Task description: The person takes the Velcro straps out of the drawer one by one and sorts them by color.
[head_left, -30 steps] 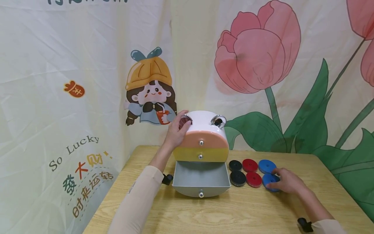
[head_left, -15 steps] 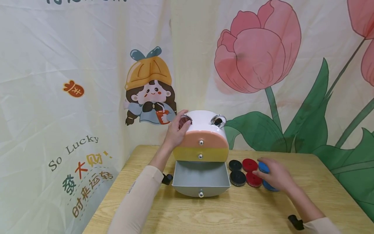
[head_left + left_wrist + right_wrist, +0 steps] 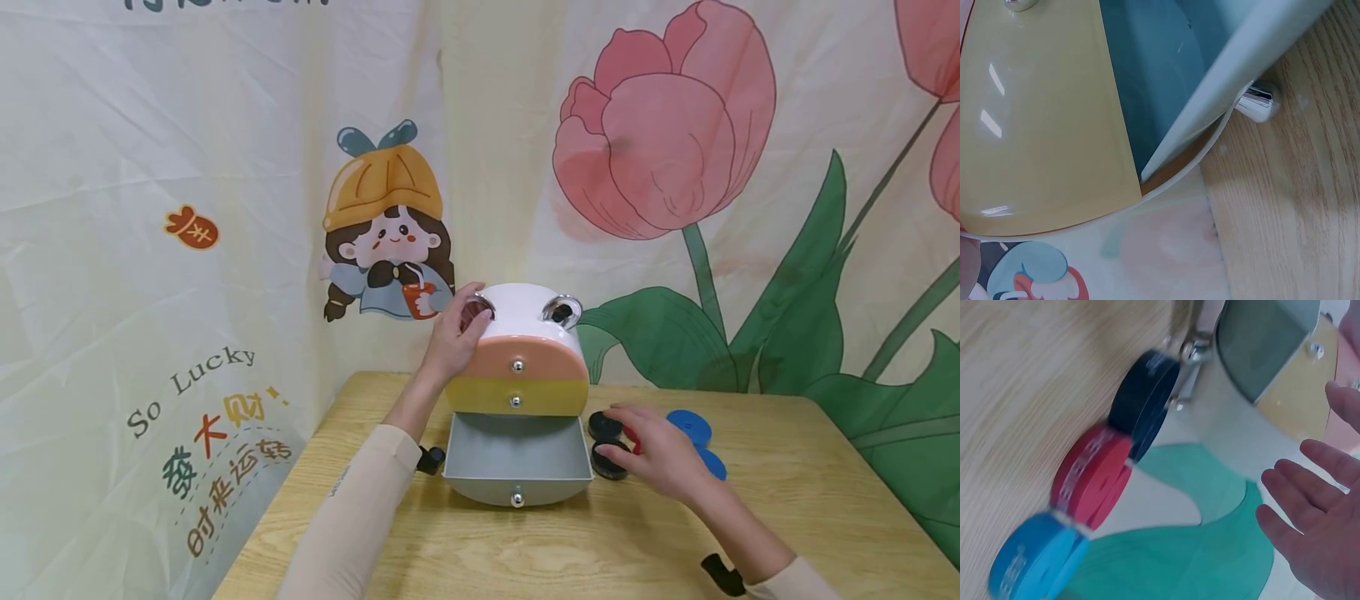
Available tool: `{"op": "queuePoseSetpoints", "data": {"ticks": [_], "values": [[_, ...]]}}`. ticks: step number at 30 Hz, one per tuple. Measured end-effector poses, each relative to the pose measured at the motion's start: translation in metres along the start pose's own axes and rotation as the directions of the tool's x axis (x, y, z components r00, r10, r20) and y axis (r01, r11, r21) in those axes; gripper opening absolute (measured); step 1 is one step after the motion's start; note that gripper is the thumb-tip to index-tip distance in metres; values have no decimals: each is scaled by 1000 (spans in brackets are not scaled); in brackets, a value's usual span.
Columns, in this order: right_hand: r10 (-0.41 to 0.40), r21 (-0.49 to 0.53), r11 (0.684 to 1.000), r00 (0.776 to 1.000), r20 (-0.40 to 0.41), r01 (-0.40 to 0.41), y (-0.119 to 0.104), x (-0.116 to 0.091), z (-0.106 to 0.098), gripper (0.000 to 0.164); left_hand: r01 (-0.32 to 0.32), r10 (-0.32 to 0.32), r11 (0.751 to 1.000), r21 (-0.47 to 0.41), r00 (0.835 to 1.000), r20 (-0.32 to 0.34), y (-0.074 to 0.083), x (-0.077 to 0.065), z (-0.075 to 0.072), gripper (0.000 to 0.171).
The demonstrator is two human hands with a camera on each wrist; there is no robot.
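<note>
A small drawer cabinet [image 3: 525, 310] shaped like a frog's head stands on the table, its grey bottom drawer [image 3: 517, 446] pulled out. My left hand [image 3: 452, 337] grips the cabinet's left eye, thumb in front. My right hand [image 3: 663, 454] hovers palm-down over the discs, its fingers spread and fairly straight in the right wrist view. Beneath its fingertips lie two black discs [image 3: 609, 462]. The hand mostly hides the red discs [image 3: 1094, 475]. Behind it, two blue discs [image 3: 688, 427] are partly covered. Pale lettering marks the disc rims; whether the fingers touch one I cannot tell.
The orange drawer [image 3: 487, 358] and yellow drawer [image 3: 480, 398] above are closed, with round silver knobs. Behind the wooden table [image 3: 570, 542] hangs a printed curtain [image 3: 495, 167]. Black straps with small cameras are on both wrists.
My right hand has moved left, from the blue discs across the red ones to the black ones. The left hand has stayed on the cabinet. The discs have not visibly moved.
</note>
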State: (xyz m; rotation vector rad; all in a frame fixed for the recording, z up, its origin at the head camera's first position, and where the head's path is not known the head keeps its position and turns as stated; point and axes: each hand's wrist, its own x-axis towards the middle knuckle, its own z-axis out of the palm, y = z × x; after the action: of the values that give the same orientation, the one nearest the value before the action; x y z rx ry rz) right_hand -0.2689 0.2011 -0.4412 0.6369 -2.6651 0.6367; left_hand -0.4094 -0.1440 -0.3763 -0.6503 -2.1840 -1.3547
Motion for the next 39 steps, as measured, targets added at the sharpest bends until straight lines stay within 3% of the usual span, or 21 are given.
{"op": "queuePoseSetpoints", "data": {"ticks": [4,8,13,18,24,39], "values": [[-26,-21,999,999,-19,26,-12,2,9,49,0,0,1000,-2,1000,0,0,0,0,48],[0,-62,998,1000,4,0,-25,5,14,50,1,-1,1000,-5,1000,3,1,-1,-1,49],[23,-6,1000,998,57,-23,-40,4,19,47,9,-9,1000,-6,1000,1,2,-1,0,48],[-121,135,985,990,78,110,-51,2,28,34,12,-12,1000,-5,1000,1,3,-1,-1,48],[-347,273,910,933,95,310,-58,-1,44,21,19,-19,1000,13,1000,-1,3,-1,-1,49],[-364,315,894,927,96,319,-73,-6,76,17,7,-7,1000,8,1000,4,1,0,0,48]]}}
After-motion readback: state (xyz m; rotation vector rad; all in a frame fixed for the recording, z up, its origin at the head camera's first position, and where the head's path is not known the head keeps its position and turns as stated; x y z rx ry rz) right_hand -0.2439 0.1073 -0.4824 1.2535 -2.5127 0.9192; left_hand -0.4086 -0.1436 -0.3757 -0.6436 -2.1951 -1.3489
